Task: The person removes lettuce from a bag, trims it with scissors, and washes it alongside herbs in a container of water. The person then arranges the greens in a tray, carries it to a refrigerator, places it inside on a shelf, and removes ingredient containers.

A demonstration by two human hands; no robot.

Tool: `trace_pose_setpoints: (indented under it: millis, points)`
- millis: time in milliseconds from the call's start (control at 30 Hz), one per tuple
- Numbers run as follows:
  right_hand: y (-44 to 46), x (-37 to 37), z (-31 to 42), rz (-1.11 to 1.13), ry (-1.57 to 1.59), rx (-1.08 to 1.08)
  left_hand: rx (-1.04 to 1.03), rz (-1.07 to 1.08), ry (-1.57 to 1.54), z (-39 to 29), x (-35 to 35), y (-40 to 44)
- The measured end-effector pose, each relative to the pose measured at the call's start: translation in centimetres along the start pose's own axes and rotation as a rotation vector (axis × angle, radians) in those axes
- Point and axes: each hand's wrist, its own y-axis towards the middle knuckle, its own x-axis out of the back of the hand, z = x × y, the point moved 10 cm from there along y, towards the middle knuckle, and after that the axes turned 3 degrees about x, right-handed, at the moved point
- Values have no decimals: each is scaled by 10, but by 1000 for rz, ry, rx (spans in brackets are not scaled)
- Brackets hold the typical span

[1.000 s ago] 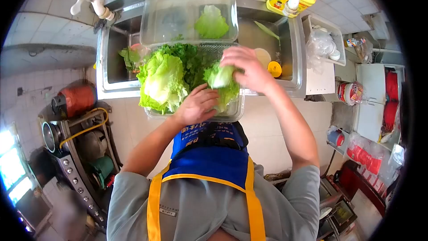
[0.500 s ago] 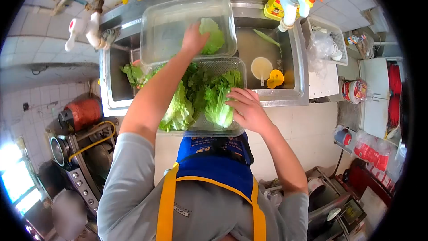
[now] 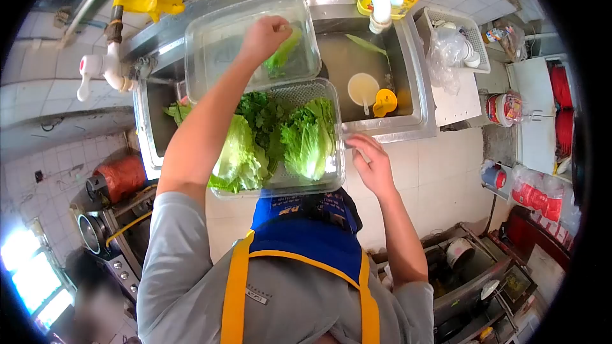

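Upper centre: left hand fingers clamped on lettuce leaf; hard pinch could tear it. Right hand fingers apart; knock could tip overhanging tray.

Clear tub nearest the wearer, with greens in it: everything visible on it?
The clear, rectangular, plastic-looking tub has rounded corners; a perforated surface shows inside. It holds pale frilly lettuce at left, dark green leaves mid-tub and a lettuce head at right. It juts over the steel sink's front edge towards the wearer. The bare left forearm crosses above its left part, contact unclear; the right hand is just off its right side.
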Motion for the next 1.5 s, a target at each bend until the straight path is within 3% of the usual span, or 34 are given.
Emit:
trace_pose_setpoints:
  millis: [167,300,433,533,633,700,767,867,967,1100,1200,1300,1400,1500]
  points:
    - [-3,-2,-16,-4,177,-26,-490,-260,49,-104,59,-101]
    - [-6,-8,-14,19,273,-44,-742,-493,279,-120,35,-197]
    - [-6,-13,-20,20,238,14,-695,-211,266,-82,-48,-263]
    - [-9,-23,-17,27,238,15,-545,-15,175,-71,-71,-309]
    - [-13,-22,-8,23,247,22,-391,-230,226,-46,-33,-332]
    - [-14,-29,-1,27,248,27,-170,-491,353,-20,17,-337]
    - [-13,-42,16,49,304,-18,-49,-581,484,-1,56,-335]
    - [-12,-89,34,202,365,-88,168,-482,320,64,71,-323]
    - [-9,-147,55,314,395,-129,249,-405,95,100,72,-323]
    - [-3,-205,80,366,340,-172,245,-381,111,109,85,-328]
    - [2,-215,93,300,132,-205,229,-370,53,106,97,-332]
    - [4,-226,98,262,122,-250,221,-332,81,106,105,-331]
    - [13,-221,104,163,199,-188,171,-315,57,91,107,-323]
    - [13,-211,107,142,550,-260,103,-308,19,71,108,-320]
